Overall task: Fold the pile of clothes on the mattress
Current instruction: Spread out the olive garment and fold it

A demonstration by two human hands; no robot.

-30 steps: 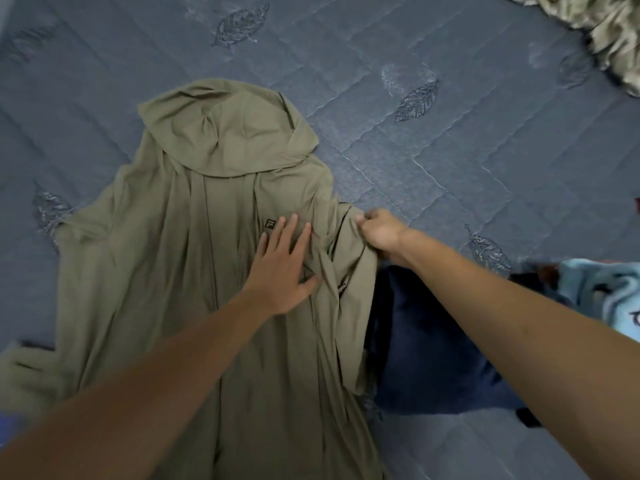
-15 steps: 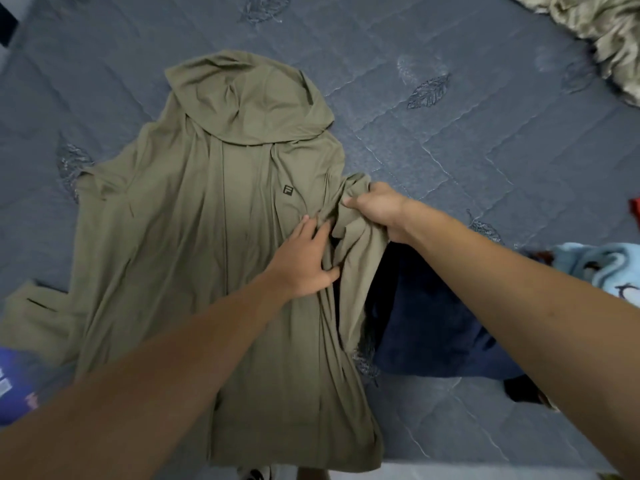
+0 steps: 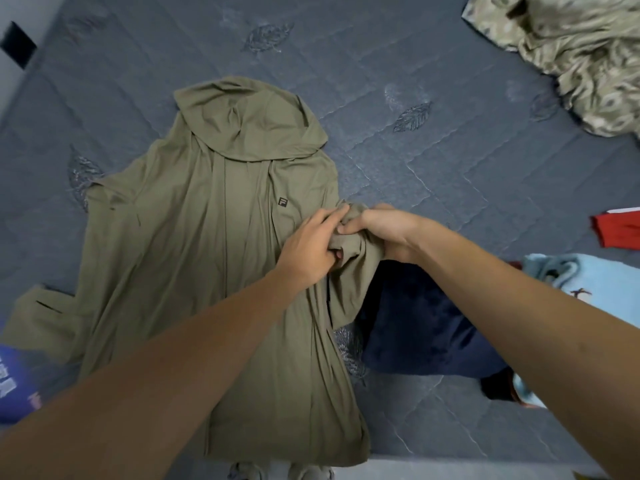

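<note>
An olive hooded jacket (image 3: 194,244) lies spread face up on the blue quilted mattress (image 3: 433,140), hood toward the far side, a small dark logo on its chest. Its right sleeve is bunched up at the jacket's right edge. My right hand (image 3: 381,226) grips that bunched sleeve from the right. My left hand (image 3: 311,247) meets it from the left, fingers curled into the same fold of olive cloth. Both forearms reach in from the near edge.
A dark navy garment (image 3: 422,327) lies right of the jacket, with a light blue printed cloth (image 3: 588,285) and a red piece (image 3: 616,230) beyond it. A crumpled beige patterned sheet (image 3: 571,53) fills the far right corner. A purple printed item (image 3: 17,382) sits near left.
My left hand left the jacket's chest and slid right to join the right hand on the sleeve. The sleeve is gathered more tightly and lifted. The view shifted back.
</note>
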